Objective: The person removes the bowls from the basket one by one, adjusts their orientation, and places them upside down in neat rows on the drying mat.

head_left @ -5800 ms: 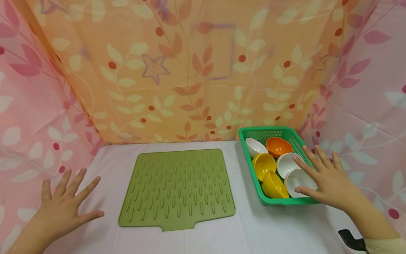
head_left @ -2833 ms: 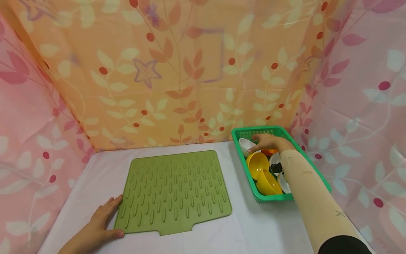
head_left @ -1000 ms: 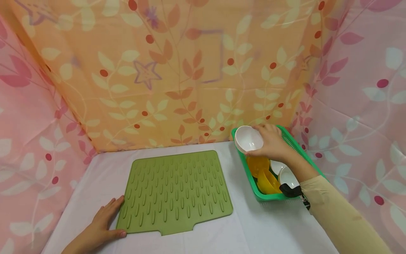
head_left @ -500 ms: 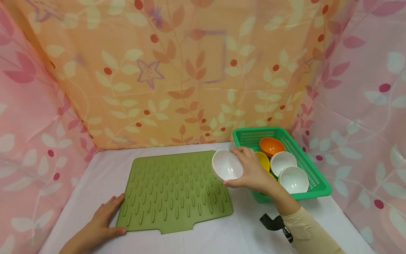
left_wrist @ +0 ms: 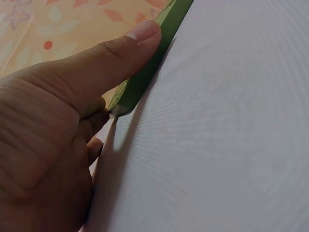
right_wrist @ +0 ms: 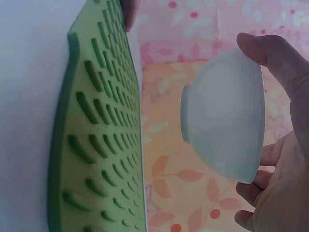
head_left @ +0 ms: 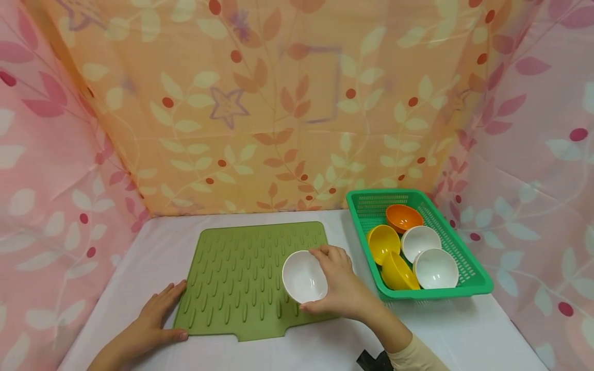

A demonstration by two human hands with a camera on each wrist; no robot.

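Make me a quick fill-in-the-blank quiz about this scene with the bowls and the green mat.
The right hand holds a ____ bowl above the green mat.
The green basket holds ____ bowls.
The left hand rests on the mat's near-left ____.

Missing words: white; five; corner

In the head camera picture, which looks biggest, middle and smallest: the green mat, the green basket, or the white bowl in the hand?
1. Green mat, the largest.
2. Green basket, smaller than the mat.
3. White bowl held by the right hand, plainly the smallest, even though it is held up nearer the camera.
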